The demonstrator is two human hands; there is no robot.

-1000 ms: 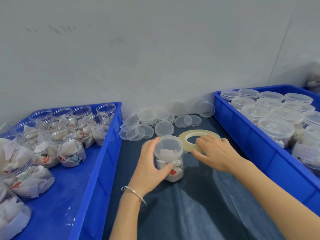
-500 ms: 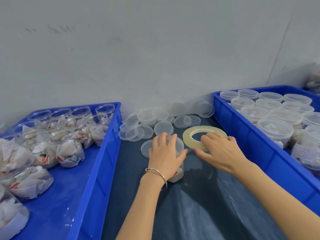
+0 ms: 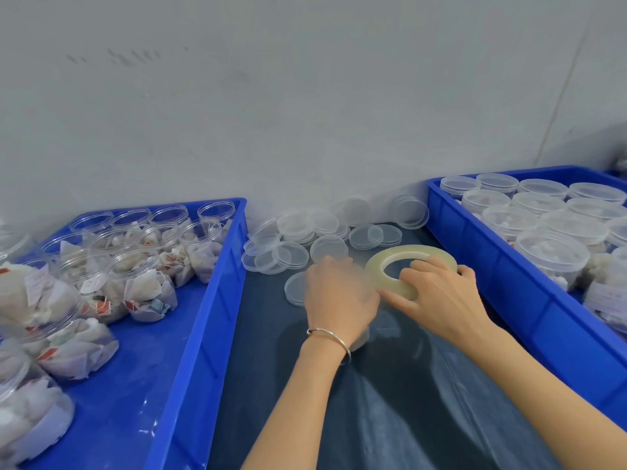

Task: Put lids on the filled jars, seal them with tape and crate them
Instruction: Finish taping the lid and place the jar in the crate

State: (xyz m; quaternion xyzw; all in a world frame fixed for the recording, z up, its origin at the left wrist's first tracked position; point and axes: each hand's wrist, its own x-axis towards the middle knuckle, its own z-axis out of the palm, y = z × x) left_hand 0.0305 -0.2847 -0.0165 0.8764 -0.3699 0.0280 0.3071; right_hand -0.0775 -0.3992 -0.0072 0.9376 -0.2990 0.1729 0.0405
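- My left hand [image 3: 339, 301] cups the lid on the jar [image 3: 360, 339], hiding most of it.
- My right hand [image 3: 437, 293] grips the tape roll [image 3: 383, 262], now lifted and tilted beside the jar.
- Blue crates [image 3: 217, 300] wall both sides; open table [image 3: 390, 412] lies nearer me.
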